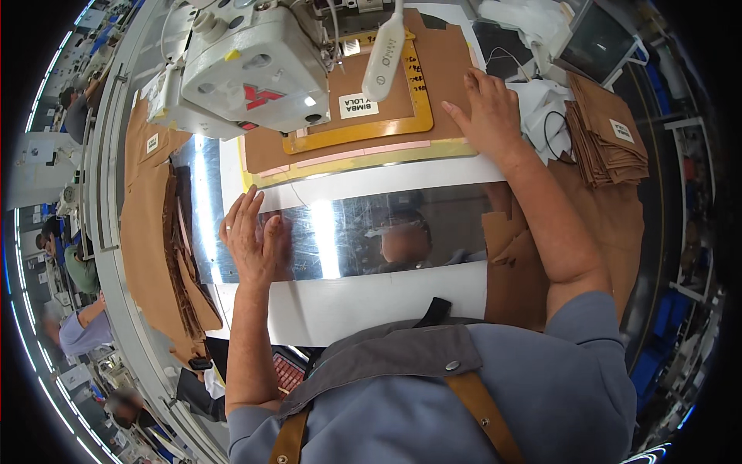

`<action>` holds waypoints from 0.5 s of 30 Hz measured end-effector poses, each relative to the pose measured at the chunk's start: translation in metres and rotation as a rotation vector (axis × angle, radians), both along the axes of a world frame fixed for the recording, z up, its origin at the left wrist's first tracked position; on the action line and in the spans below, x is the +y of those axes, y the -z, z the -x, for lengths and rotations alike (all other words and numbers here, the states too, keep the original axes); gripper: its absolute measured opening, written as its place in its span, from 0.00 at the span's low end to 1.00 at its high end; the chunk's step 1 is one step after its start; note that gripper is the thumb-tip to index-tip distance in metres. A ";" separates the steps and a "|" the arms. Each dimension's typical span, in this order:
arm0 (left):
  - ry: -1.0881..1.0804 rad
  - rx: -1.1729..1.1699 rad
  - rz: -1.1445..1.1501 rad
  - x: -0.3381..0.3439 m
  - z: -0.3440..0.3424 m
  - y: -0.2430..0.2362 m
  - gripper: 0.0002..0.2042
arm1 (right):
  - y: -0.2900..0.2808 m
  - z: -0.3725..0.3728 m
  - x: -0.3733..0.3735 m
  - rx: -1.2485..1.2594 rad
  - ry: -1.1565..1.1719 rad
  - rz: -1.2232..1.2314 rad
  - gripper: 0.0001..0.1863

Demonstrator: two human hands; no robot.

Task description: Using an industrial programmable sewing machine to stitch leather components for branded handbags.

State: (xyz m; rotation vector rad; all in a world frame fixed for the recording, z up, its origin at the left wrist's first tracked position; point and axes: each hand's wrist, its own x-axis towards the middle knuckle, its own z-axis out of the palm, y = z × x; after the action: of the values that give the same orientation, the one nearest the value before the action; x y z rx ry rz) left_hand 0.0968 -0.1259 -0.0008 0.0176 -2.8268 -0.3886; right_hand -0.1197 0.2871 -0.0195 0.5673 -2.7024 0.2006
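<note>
My right hand (pixel 492 112) lies with fingers and thumb spread at the right edge of a brown panel (pixel 454 77). On the other side, my left hand (pixel 251 236) is stretched out over the shiny metal plate (pixel 456 220), its fingertips close to the panel's lower left corner. Neither hand grips anything. A yellow frame (pixel 357 135) rests on the panel around a white printed label (pixel 359 106). Pink strips (pixel 363 156) and a pale yellow border (pixel 402 153) run along the panel's near edge. The sewing machine head (pixel 247 69) hides the panel's left part.
A white hand-sized device (pixel 384 62) hangs above the frame. Brown pieces are piled at the left (pixel 147 247), and a labelled stack (pixel 607 147) stands at the right. A screen (pixel 599 42) is at the back right. Torn brown material (pixel 506 236) lies beneath my right forearm.
</note>
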 end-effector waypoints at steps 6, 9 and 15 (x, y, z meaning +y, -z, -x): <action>0.010 -0.005 -0.032 0.011 0.047 0.012 0.24 | 0.000 -0.003 0.018 -0.034 0.124 -0.061 0.35; 0.015 -0.020 0.000 0.017 0.066 0.015 0.25 | -0.002 -0.003 0.017 -0.038 0.136 -0.055 0.33; 0.052 -0.048 0.001 0.012 0.092 0.020 0.26 | -0.019 -0.008 0.003 -0.234 0.159 0.072 0.27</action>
State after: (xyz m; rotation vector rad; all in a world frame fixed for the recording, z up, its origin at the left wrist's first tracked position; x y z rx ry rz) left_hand 0.0048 -0.1139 -0.0208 -0.0476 -2.8797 -0.4030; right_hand -0.1117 0.2900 -0.0003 0.3228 -2.9352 0.3384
